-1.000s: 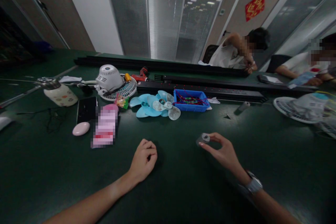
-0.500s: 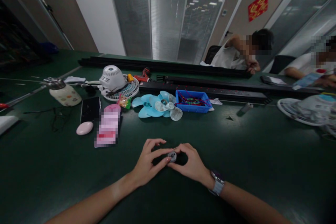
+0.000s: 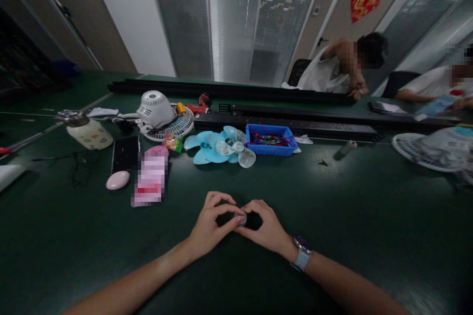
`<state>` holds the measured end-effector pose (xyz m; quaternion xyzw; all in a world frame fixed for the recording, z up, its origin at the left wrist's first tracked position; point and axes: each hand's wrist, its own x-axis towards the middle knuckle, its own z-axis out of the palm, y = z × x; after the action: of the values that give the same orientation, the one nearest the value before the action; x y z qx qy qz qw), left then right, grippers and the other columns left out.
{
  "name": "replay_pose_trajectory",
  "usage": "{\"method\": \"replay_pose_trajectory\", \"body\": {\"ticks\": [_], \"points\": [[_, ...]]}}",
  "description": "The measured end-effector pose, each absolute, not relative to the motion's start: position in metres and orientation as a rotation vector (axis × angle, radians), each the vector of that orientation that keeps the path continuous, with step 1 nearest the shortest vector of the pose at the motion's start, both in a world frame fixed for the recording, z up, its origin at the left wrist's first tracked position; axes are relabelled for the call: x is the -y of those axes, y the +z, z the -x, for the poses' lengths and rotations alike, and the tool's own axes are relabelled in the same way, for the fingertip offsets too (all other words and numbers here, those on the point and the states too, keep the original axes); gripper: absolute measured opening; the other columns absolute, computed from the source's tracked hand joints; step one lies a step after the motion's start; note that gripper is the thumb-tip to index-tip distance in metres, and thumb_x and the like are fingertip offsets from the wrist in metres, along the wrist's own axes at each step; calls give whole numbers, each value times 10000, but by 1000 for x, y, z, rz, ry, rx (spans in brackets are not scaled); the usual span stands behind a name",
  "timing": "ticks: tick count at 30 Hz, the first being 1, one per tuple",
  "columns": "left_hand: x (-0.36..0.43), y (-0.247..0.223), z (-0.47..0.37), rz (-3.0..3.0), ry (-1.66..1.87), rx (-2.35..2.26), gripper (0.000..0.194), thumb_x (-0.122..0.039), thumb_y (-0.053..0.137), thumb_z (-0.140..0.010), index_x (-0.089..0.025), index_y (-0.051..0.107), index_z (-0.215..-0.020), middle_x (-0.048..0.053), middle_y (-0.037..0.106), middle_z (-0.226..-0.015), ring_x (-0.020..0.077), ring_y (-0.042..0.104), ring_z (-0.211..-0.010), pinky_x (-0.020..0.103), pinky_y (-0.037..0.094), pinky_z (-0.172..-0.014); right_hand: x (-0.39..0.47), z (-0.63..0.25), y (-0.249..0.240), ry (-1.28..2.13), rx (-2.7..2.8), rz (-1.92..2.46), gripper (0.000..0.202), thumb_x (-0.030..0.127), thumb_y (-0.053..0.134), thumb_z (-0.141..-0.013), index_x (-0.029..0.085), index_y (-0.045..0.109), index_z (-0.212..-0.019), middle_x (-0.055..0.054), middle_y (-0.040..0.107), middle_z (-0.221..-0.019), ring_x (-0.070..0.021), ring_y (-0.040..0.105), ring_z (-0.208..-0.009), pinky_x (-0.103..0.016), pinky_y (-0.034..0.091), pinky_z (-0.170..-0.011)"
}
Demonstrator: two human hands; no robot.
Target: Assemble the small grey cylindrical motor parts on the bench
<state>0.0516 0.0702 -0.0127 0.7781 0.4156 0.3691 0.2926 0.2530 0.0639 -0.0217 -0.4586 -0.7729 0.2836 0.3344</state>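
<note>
Your left hand [image 3: 207,229] and right hand [image 3: 268,231] meet at the lower centre of the frame, above the dark green tabletop [image 3: 362,221]. Between them is a small grey cylinder [image 3: 243,221], largely covered by your fingers. Your right thumb and index finger grasp its side, curving into a ring; your left thumb and index finger touch its upper end, the other left fingers bent above. A watch [image 3: 301,252] encircles your right wrist.

Centre of the frame: light-blue fan blades [image 3: 212,155] lie just beside a blue bin [image 3: 273,149] containing tangled wires. Right of centre: a second cylinder [image 3: 345,150] lies well apart from your hands. Left of centre: a pink packet [image 3: 150,177] lies near a pale pink oval object [image 3: 118,180]. Upper right: two people sit at the tabletop's far side.
</note>
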Motion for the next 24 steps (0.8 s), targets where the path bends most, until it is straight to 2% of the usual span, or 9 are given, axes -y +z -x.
{"method": "replay_pose_trajectory", "body": {"ticks": [7,15,19,24], "points": [[-80,-24,-44,-2009,1096,-1318,162,-306,607,-912,-260,741,-990,53,639,-946,223,499,-995,361,429,-881,-61,-253,-21,735,2024,1243,338,427,780,-729,225,582,-914,-12,642,-907,-194,584,-867,-341,446,-772],[-79,-31,-41,-2179,699,-1431,142,-337,650,-879,-347,774,-948,36,629,-851,229,497,-877,362,386,-757,-64,-258,-12,648,2028,1247,276,375,772,-731,231,609,-899,-11,678,-901,-196,611,-862,-363,457,-807],[-76,-34,-38,-2189,725,-1403,196,-367,629,-892,-355,751,-1045,37,635,-901,223,503,-893,354,399,-769,-74,-301,-9,481,1913,1404,259,440,714,-778,228,636,-905,-43,695,-927,-224,634,-876,-388,483,-799],[-74,-35,-37,-2117,804,-1387,289,-368,560,-932,-299,683,-1184,44,656,-922,218,534,-904,345,429,-789,-86,-396,-16,186,1642,1663,417,584,666,-760,204,656,-932,-84,716,-954,-256,666,-884,-422,509,-831]]}}
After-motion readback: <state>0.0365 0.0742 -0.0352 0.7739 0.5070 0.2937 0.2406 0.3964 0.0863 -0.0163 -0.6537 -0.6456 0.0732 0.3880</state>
